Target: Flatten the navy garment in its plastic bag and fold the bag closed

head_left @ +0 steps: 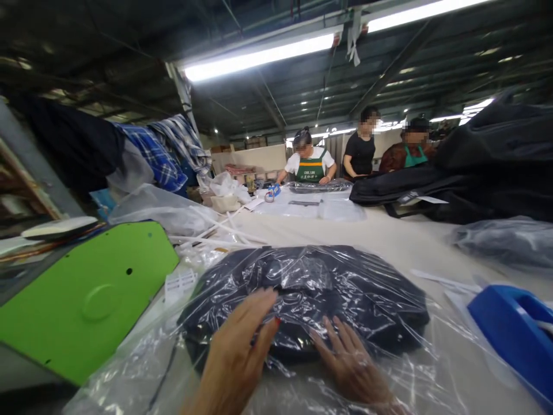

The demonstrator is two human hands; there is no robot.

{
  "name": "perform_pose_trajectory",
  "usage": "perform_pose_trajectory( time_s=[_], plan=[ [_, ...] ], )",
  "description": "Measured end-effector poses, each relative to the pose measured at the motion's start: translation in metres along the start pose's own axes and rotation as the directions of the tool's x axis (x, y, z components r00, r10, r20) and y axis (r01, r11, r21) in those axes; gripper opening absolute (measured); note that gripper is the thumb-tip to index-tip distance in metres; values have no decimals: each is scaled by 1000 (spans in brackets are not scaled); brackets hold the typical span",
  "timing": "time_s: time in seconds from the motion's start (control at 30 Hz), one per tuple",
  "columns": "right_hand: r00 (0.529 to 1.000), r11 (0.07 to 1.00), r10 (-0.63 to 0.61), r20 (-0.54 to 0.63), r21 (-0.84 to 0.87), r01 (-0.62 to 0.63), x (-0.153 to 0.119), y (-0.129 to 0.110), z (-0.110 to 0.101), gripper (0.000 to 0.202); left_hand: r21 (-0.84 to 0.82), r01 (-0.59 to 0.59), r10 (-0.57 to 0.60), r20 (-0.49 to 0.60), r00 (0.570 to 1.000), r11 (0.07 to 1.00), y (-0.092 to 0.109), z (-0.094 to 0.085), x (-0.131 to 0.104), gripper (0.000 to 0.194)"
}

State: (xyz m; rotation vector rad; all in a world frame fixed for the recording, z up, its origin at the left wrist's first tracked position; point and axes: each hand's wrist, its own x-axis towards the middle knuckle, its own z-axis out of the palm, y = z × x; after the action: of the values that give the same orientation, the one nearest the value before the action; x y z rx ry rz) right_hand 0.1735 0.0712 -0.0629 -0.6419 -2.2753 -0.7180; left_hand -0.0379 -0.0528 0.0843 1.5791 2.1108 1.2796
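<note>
A dark bag or garment (371, 294) lies across the table inside a clear plastic bag (444, 369), whose loose film spreads toward me and to both sides. My left hand (242, 340) rests over the near left part of the dark item, fingers stretched and thumb apart. To its right, my right hand (345, 357) is spread on the front edge of the package, and some of the film seems to lie over it. Neither hand grips anything.
At the left stands a green panel (99, 294); at the right, a blue tape dispenser (514, 334). Black bags (484, 167) are piled at the back right. Across the table (401, 242) are several people, one in a green apron (311, 168) handling another package.
</note>
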Motion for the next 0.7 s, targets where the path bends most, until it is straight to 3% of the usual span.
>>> perform_pose_trajectory(
  time_s=[0.03,0.07,0.13,0.2,0.27,0.33,0.43,0.5,0.57,0.63,0.7],
  plan=[
    [1000,1000,5,-24,1,-5,-1,0,1,65,165,-158,144,95,985,973,6,12,19,48],
    [999,1000,-1,-36,-8,1,-1,0,1,65,325,-232,199,132,971,917,7,25,32,52],
    [999,999,-14,-38,-35,12,-3,-2,3,63,539,-291,150,290,945,790,-2,54,41,60],
    [999,999,0,-55,-32,-2,-5,-4,4,59,534,-521,216,531,820,666,-23,78,28,72],
    [992,999,38,-123,-19,-41,-6,-5,4,56,599,-600,316,517,795,530,-47,93,9,82],
    [990,998,-8,-139,-59,-1,-4,-3,3,57,666,-634,464,452,762,393,-66,99,-2,88],
    [988,979,-150,-46,-144,142,-2,4,0,52,720,-663,661,397,637,206,-80,100,1,91],
    [981,973,-179,-69,-157,166,-4,12,-2,43,729,-670,716,392,578,141,-82,101,6,90],
    [979,974,-173,-112,-164,153,-12,23,-8,41,734,-664,711,389,585,144,-83,102,7,92],
    [984,974,-121,-129,-209,92,-31,37,-18,44,744,-642,684,373,627,184,-84,104,6,96],
    [996,953,35,-84,-299,-59,-60,53,-35,56,749,-630,669,361,650,208,-86,106,3,99]
  ],
)
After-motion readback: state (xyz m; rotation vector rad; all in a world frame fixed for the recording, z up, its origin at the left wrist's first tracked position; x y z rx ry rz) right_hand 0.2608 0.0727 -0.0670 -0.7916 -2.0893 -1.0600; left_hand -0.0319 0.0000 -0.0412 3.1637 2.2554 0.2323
